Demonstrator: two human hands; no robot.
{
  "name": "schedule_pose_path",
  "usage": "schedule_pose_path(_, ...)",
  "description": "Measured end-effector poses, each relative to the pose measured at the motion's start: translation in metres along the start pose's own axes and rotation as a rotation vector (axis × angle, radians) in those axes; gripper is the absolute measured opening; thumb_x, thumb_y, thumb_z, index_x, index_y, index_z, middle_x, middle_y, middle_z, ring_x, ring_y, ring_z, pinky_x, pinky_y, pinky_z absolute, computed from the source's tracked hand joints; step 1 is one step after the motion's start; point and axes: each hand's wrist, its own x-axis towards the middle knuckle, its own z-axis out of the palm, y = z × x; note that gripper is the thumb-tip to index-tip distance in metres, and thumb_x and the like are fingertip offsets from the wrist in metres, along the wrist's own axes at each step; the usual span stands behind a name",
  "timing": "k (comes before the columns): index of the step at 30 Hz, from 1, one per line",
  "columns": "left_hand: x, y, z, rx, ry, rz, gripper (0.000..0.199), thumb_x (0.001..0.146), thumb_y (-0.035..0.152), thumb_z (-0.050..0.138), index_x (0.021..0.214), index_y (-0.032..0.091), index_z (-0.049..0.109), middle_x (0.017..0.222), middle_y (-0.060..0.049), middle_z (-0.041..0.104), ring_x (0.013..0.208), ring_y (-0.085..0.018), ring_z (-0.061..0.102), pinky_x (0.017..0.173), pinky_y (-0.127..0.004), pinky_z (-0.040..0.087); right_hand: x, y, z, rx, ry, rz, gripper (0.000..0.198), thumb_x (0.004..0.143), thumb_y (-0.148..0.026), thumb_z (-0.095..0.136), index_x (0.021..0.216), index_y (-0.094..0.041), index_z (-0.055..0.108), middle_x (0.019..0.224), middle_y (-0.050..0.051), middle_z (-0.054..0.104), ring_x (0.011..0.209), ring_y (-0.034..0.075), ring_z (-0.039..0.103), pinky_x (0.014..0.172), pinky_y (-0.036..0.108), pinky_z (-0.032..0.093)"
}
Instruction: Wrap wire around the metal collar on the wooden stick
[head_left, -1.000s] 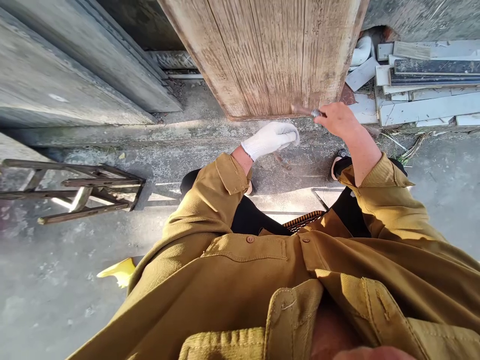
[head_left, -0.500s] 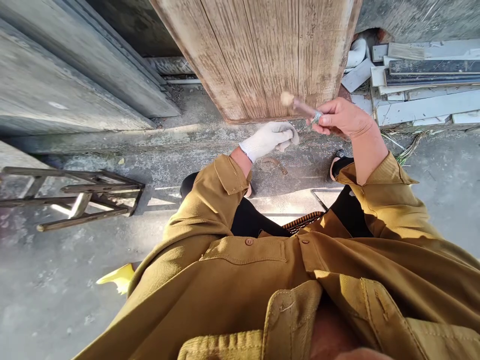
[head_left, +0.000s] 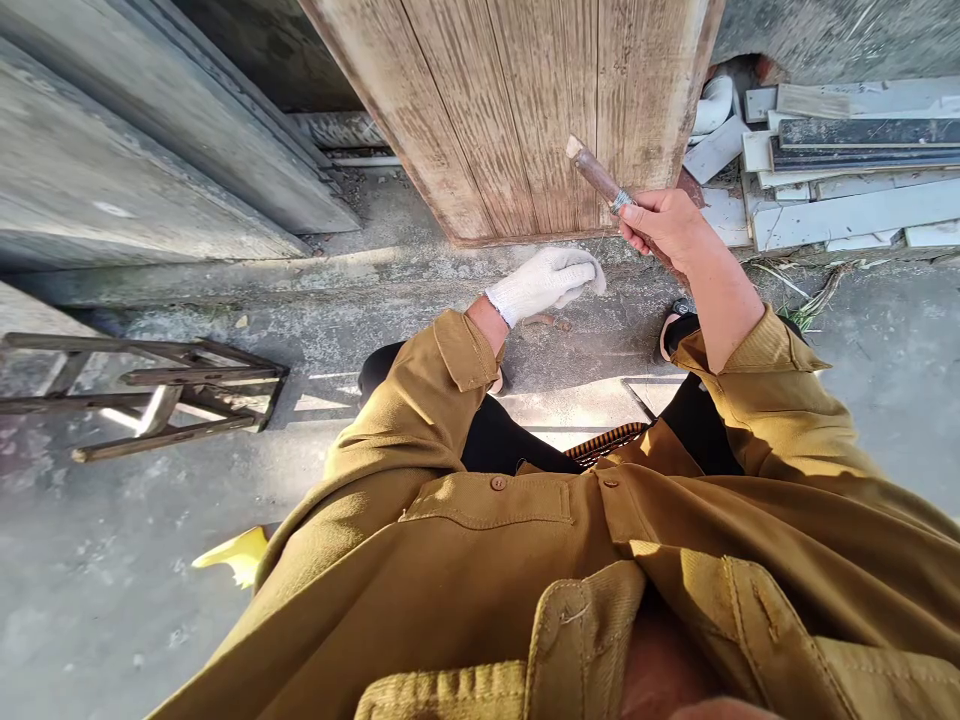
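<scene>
My right hand (head_left: 664, 228) is bare and closed around a brown wooden stick (head_left: 598, 178). Thin wire (head_left: 622, 202) is wound around the stick just beyond my thumb. The stick tilts up to the left, its pale cut end in front of the plank panel. My left hand (head_left: 544, 280), in a white knitted glove, is closed with the fingers curled inward below the panel's lower edge. What it grips, if anything, is hidden. On the ground beneath it lies a curved brown piece (head_left: 553, 321), partly covered by the glove.
A wooden plank panel (head_left: 517, 110) leans ahead of me. Boards (head_left: 855, 215) are stacked at the right by a white pipe (head_left: 712, 105). Grey slabs (head_left: 150, 160) and a wooden stool frame (head_left: 187, 378) are at the left, with a yellow object (head_left: 238, 556) nearer me.
My right hand has risen slightly and moved left, tipping the stick more upright. My left hand has shifted a little right, covering more of the curved piece below.
</scene>
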Motion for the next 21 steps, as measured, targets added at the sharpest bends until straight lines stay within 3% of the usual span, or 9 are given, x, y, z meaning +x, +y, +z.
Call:
schedule_pose_path(4, -0.001, -0.005, 0.003, -0.037, -0.038, -0.019, 0.021, 0.098, 0.024, 0.062, 0.088, 0.012, 0.076, 0.056, 0.001, 0.058, 0.046, -0.008, 0.045, 0.048, -0.020, 0.035, -0.004, -0.006, 0.003, 0.143, -0.040, -0.003, 0.049, 0.102, -0.053, 0.082, 0.076, -0.020, 0.057, 0.072, 0.001, 0.057, 0.061, 0.011, 0.045, 0.057, 0.029, 0.037)
schedule_pose_path(7, -0.002, -0.010, 0.007, -0.092, -0.048, -0.033, 0.021, 0.099, 0.029, 0.064, 0.093, 0.012, 0.075, 0.062, -0.001, 0.062, 0.055, -0.011, 0.057, 0.054, -0.020, 0.045, -0.006, -0.013, 0.005, 0.147, -0.055, -0.014, 0.050, 0.098, -0.056, 0.086, 0.077, -0.020, 0.058, 0.070, 0.000, 0.056, 0.058, 0.011, 0.047, 0.055, 0.028, 0.040)
schedule_pose_path(10, 0.000, -0.012, 0.010, -0.174, 0.005, 0.001, 0.028, 0.100, 0.041, 0.067, 0.096, 0.013, 0.072, 0.070, -0.004, 0.068, 0.061, -0.012, 0.063, 0.059, -0.022, 0.053, -0.007, -0.018, 0.007, 0.113, -0.052, 0.000, 0.046, 0.095, -0.054, 0.089, 0.081, -0.020, 0.061, 0.070, 0.000, 0.057, 0.059, 0.013, 0.052, 0.054, 0.027, 0.043)
schedule_pose_path(13, 0.004, -0.011, 0.013, -0.201, 0.088, 0.033, 0.036, 0.100, 0.050, 0.070, 0.098, 0.014, 0.069, 0.069, -0.003, 0.068, 0.058, -0.012, 0.063, 0.058, -0.021, 0.053, -0.008, -0.020, 0.010, 0.076, -0.054, 0.025, 0.042, 0.095, -0.050, 0.089, 0.083, -0.021, 0.062, 0.068, -0.001, 0.056, 0.060, 0.014, 0.055, 0.054, 0.026, 0.043)
schedule_pose_path(21, 0.011, -0.008, 0.018, -0.203, 0.166, -0.022, 0.030, 0.102, 0.042, 0.066, 0.092, 0.014, 0.068, 0.069, -0.004, 0.070, 0.057, -0.012, 0.066, 0.058, -0.023, 0.055, -0.012, -0.026, 0.015, 0.047, -0.115, 0.033, 0.041, 0.094, -0.042, 0.089, 0.080, -0.022, 0.057, 0.064, -0.002, 0.052, 0.059, 0.014, 0.053, 0.051, 0.026, 0.041)
